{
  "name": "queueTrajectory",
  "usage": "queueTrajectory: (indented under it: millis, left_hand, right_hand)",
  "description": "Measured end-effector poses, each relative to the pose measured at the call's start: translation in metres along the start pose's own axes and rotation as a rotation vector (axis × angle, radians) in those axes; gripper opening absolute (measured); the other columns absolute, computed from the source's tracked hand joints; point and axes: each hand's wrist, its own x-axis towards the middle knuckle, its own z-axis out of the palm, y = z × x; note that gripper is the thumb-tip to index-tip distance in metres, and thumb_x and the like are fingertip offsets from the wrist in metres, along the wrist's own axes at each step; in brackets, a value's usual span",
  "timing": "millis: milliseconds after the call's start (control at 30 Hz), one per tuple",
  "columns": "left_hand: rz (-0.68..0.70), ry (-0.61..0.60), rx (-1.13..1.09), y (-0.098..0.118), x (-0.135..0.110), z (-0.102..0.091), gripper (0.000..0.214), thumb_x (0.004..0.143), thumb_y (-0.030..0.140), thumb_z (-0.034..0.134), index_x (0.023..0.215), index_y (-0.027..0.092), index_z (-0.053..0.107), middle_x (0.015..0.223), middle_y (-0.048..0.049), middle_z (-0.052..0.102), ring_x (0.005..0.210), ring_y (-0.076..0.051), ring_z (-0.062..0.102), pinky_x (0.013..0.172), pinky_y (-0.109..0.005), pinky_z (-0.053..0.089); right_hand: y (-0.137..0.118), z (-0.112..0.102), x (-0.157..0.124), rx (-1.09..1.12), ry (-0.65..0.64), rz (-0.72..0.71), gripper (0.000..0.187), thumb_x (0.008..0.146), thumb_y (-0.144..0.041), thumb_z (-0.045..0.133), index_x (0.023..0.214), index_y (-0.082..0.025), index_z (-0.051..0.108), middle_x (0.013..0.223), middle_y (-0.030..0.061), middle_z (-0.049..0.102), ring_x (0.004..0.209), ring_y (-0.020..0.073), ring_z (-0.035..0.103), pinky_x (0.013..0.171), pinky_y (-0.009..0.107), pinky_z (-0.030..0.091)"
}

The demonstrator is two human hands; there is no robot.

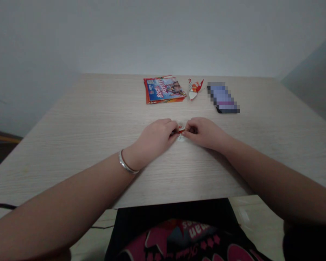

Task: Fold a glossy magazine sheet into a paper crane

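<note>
Our grip is closed at both ends of one small thing: the thumb and fingers of our left hand [158, 136] pinch the near-side edge of a red-and-white folded paper piece [181, 128] from the left, while our right hand [205, 132] pinches it from the right. The paper lies directly between the two sets of fingertips, low over the bench [78, 145], so neither hand is nearer; both touch it. A red strip runs crosswise from one pinch to the other, with pale paper showing beyond and below it, but our fingers cover the ends and we cannot tell its long axis. A silver bracelet [128, 164] circles our left wrist. Farther out, beyond the hands, a stack of printed leaflets [164, 90] lies ahead and to the left, a folded paper crane [195, 88] stands just beside it, and a blurred phone [224, 98] lies farther right.
</note>
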Motion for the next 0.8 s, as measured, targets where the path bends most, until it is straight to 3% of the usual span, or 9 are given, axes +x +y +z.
queueTrajectory:
  millis: [100, 300, 533, 667, 800]
  left_hand:
    - [0.023, -0.034, -0.026, -0.004, 0.0, -0.004, 0.018, 0.099, 0.021, 0.061, 0.101, 0.012, 0.075, 0.098, -0.0106, 0.076, 0.09, -0.023, 0.069, 0.083, -0.035, 0.054]
    - [0.205, -0.19, -0.05, -0.014, -0.003, -0.018, 0.028, 0.103, 0.021, 0.053, 0.113, 0.015, 0.079, 0.126, -0.01, 0.077, 0.113, -0.023, 0.071, 0.105, -0.037, 0.053]
    - [0.209, -0.213, 0.05, -0.012, -0.003, -0.023, 0.025, 0.102, 0.021, 0.055, 0.109, 0.016, 0.078, 0.104, -0.0088, 0.08, 0.096, -0.022, 0.073, 0.093, -0.035, 0.054]
    - [0.214, -0.27, 0.057, -0.009, -0.004, -0.026, 0.024, 0.103, 0.024, 0.055, 0.11, 0.015, 0.076, 0.106, -0.0105, 0.079, 0.101, -0.024, 0.072, 0.095, -0.037, 0.053]
    - [0.171, -0.281, 0.093, -0.008, -0.005, -0.029, 0.025, 0.104, 0.03, 0.056, 0.116, 0.015, 0.073, 0.103, -0.0109, 0.077, 0.095, -0.024, 0.073, 0.087, -0.036, 0.054]
  right_hand:
    - [0.001, 0.0, 0.0, -0.013, -0.009, 0.008, 0.023, 0.093, -0.03, 0.062, 0.073, -0.02, 0.06, 0.075, 0.0037, 0.066, 0.069, 0.0162, 0.053, 0.065, 0.031, 0.034]
    - [-0.001, -0.005, -0.001, 0.008, -0.028, 0.022, 0.019, 0.09, -0.027, 0.065, 0.074, -0.019, 0.063, 0.077, 0.0039, 0.069, 0.069, 0.0153, 0.055, 0.064, 0.03, 0.035]
    - [0.001, -0.007, -0.002, 0.083, -0.028, 0.108, 0.018, 0.088, -0.029, 0.069, 0.074, -0.019, 0.066, 0.076, 0.0035, 0.072, 0.067, 0.0152, 0.059, 0.063, 0.029, 0.039]
    - [0.006, -0.006, -0.002, 0.105, -0.04, 0.062, 0.018, 0.088, -0.03, 0.07, 0.074, -0.02, 0.068, 0.074, 0.0023, 0.071, 0.066, 0.0145, 0.058, 0.063, 0.029, 0.039]
    - [0.007, -0.006, -0.001, 0.091, -0.056, 0.066, 0.016, 0.088, -0.029, 0.069, 0.075, -0.02, 0.067, 0.075, 0.0022, 0.07, 0.068, 0.0149, 0.059, 0.064, 0.029, 0.039]
